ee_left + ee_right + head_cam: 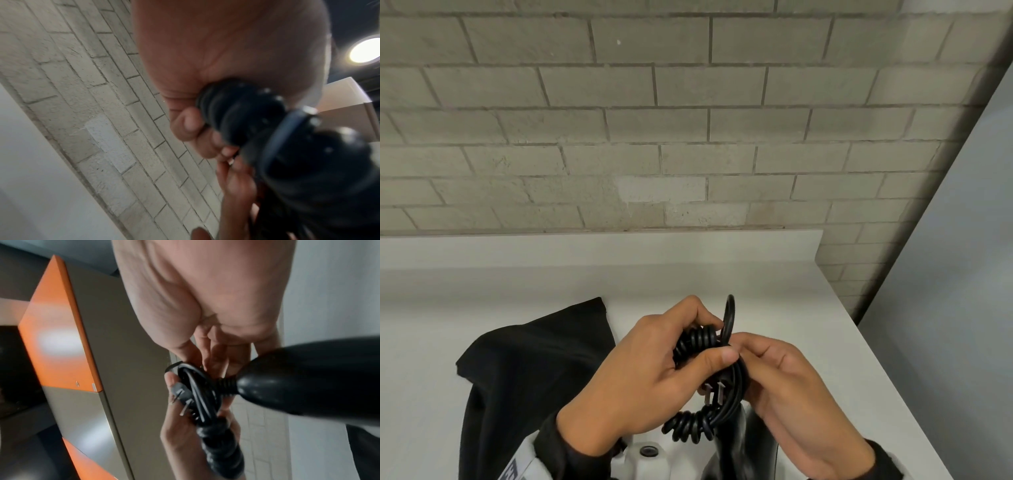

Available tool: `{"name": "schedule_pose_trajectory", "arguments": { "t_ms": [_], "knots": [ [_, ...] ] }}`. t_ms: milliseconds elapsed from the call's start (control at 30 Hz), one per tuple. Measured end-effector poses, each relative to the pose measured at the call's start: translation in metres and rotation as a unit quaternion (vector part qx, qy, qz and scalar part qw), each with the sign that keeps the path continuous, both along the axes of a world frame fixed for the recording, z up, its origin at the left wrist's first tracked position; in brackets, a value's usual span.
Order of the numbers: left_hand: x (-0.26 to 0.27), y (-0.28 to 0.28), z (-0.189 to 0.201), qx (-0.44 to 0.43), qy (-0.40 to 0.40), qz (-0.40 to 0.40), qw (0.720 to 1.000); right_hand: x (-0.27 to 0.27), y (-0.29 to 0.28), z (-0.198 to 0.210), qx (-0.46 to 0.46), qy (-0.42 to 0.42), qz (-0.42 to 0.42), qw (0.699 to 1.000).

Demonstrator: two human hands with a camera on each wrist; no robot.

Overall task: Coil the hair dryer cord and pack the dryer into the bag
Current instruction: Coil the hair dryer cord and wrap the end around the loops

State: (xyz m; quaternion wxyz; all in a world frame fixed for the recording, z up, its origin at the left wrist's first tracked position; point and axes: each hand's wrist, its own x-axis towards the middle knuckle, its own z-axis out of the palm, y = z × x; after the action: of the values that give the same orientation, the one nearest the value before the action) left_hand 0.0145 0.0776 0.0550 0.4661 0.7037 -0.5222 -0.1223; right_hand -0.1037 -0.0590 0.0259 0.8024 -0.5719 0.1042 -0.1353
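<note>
My left hand (654,363) grips a bundle of black coiled cord (697,341), thumb laid across its top. The plug (714,392) with its two metal prongs sticks out under that thumb. My right hand (784,377) pinches the straight loops of cord (730,317) beside the bundle. The black hair dryer (743,445) hangs below both hands at the frame's bottom edge, its handle (308,378) large in the right wrist view with the cord's ribbed end (226,384) entering it. The black cloth bag (534,363) lies on the counter to the left. In the left wrist view the coil (246,113) is blurred.
A white counter (808,325) runs to a brick wall (688,120) behind; its right edge slants down toward me. A grey panel (962,274) stands to the right. Orange and grey cabinet fronts (57,337) show in the right wrist view.
</note>
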Motion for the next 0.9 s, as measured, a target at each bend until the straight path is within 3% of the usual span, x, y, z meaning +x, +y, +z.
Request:
{"name": "schedule_pose_trajectory", "arguments": {
  "t_ms": [233, 333, 400, 500, 600, 700, 800, 900],
  "knots": [
    [-0.001, -0.003, -0.003, 0.004, 0.002, 0.038, 0.999, -0.007, 0.006, -0.011, 0.067, -0.052, -0.007, 0.996],
    [-0.001, -0.005, 0.000, 0.007, -0.006, 0.047, 0.999, -0.013, 0.014, -0.017, -0.072, -0.063, 0.008, 0.995],
    [0.000, -0.006, 0.000, 0.013, -0.008, 0.054, 0.998, -0.016, 0.024, -0.017, -0.163, -0.032, -0.046, 0.985],
    [-0.002, -0.008, -0.002, 0.014, -0.001, 0.070, 0.997, -0.014, 0.034, -0.019, -0.289, -0.044, -0.168, 0.942],
    [-0.002, -0.009, -0.003, -0.003, -0.003, 0.092, 0.996, -0.014, 0.035, -0.023, -0.398, -0.083, -0.281, 0.869],
    [0.002, -0.008, -0.005, -0.008, 0.002, 0.115, 0.993, -0.021, 0.029, -0.020, -0.451, -0.124, -0.317, 0.825],
    [0.002, -0.009, -0.006, -0.011, 0.019, 0.130, 0.991, -0.032, 0.025, -0.019, -0.468, -0.159, -0.284, 0.821],
    [0.004, -0.011, -0.006, -0.020, 0.025, 0.162, 0.986, -0.040, 0.022, -0.024, -0.430, -0.179, -0.232, 0.854]
  ]
}}
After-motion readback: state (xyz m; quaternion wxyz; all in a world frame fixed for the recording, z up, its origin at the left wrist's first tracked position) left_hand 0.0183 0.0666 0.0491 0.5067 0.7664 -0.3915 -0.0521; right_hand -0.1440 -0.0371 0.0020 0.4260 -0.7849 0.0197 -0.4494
